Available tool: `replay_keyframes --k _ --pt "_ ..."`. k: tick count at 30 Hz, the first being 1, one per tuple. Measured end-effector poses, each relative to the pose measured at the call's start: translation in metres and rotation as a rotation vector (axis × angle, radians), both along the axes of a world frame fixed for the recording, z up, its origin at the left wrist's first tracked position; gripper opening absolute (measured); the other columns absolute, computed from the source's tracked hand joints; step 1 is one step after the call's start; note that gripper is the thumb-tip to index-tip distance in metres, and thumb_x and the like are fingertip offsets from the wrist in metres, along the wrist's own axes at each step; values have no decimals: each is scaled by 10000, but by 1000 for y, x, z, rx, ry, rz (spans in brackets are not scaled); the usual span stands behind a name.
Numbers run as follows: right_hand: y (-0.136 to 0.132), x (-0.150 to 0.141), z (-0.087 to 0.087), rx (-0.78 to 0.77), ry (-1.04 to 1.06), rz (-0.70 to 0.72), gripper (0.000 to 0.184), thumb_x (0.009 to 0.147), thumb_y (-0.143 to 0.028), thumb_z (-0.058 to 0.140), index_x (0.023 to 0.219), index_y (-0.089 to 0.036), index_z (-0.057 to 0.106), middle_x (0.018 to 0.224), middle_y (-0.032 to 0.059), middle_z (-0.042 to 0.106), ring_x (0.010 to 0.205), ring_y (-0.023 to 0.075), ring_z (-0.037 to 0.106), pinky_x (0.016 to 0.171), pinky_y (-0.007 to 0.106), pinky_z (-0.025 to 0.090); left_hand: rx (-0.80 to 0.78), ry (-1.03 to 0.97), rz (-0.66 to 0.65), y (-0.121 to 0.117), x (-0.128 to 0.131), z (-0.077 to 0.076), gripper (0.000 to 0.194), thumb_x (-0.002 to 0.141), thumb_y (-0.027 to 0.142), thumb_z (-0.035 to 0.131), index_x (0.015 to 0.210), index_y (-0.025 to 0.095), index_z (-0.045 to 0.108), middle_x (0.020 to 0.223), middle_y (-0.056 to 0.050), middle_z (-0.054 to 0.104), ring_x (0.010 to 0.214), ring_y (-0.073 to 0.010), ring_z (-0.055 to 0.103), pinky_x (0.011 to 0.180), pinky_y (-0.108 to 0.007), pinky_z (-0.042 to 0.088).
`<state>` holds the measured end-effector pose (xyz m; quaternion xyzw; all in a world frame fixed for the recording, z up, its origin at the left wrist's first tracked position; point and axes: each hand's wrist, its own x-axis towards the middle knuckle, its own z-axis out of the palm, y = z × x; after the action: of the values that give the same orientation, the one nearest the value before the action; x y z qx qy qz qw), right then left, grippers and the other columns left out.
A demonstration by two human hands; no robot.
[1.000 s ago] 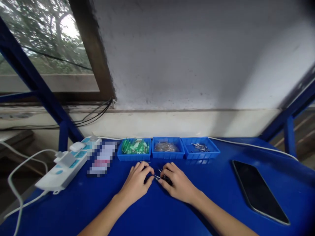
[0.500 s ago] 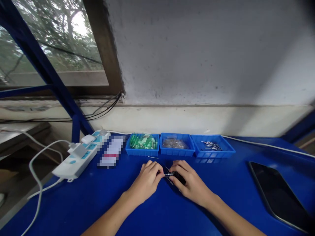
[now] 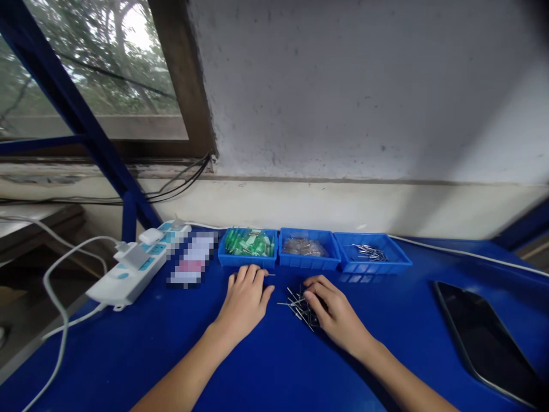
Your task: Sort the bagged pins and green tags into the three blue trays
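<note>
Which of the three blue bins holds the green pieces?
The left bin, nearest the power strip; the middle bin holds brownish pieces, the right bin silvery pieces.

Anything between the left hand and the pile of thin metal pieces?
Nothing visible stands between the left hand and the pile of thin metal pieces. The right hand is at the pile's right side, not between them. One loose metal piece lies by the left fingertips, beyond the direct line.

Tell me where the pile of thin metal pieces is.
In the head view, the pile lies just right of centre on the blue table, by the right hand.
</note>
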<state>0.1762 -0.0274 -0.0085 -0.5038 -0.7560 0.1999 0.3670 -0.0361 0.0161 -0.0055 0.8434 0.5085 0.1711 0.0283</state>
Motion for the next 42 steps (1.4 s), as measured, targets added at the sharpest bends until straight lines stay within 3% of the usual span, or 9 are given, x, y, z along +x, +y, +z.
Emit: replay_keyframes --k 4,9,15,19,23,26,29,36,42 --pt "0 0 0 -28 46 38 252 938 -296 377 789 -192 551 1001 79 594 929 174 578 816 311 460 -57 -25 -76 -13 10 1 194 924 255 360 941 204 547 979 -63 566 915 -238 477 756 -389 373" --pt "-2 -3 -1 15 134 -36 272 929 -305 401 712 -194 521 895 63 608 836 167 582 747 290 456 -157 -190 -213 -25 17 6 255 938 178 300 1042 227 528 1014 -51 581 936 -209 485 792 -374 373" --pt "-7 -7 -2 123 139 -171 337 934 -303 389 618 -198 440 629 6 485 610 134 479 583 270 382 -124 -365 -282 -35 21 17 137 878 294 497 985 228 552 943 -36 611 892 -205 522 798 -359 388" --pt "-11 -14 0 139 143 -118 355 935 -284 386 593 -194 422 601 -3 468 590 126 456 568 270 365 -59 -374 -255 -36 23 18 78 881 254 492 865 212 556 838 -23 620 812 -187 532 743 -336 390" --pt "-14 -18 1 124 107 -91 357 937 -277 376 594 -195 432 585 -6 469 589 130 456 579 276 373 -68 -369 -257 -33 21 18 151 918 232 405 826 203 521 794 -21 607 765 -178 511 717 -330 381" --pt "-16 -17 3 112 66 -66 195 913 -286 437 756 -200 516 704 18 547 681 151 509 628 285 415 -81 -362 -241 -32 19 19 225 937 234 346 771 200 493 755 -18 600 732 -178 502 696 -327 370" --pt "-19 -14 5 165 11 -28 119 874 -279 511 970 -209 514 856 54 583 780 179 542 687 312 451 -117 -393 -214 -31 19 18 258 942 247 329 736 201 476 730 -11 603 713 -173 510 693 -321 369" --pt "-19 -12 4 356 -131 14 122 880 -151 478 966 -193 553 859 65 589 758 171 547 661 315 445 -244 -516 -161 -31 22 17 338 955 277 309 667 192 465 665 20 581 690 -139 545 706 -290 360" --pt "-13 11 24 544 -164 -69 86 856 -115 498 867 -179 554 772 44 582 716 150 546 651 283 448 -226 -450 -154 -28 18 17 181 936 287 369 892 231 536 781 28 626 742 -153 567 739 -305 353"
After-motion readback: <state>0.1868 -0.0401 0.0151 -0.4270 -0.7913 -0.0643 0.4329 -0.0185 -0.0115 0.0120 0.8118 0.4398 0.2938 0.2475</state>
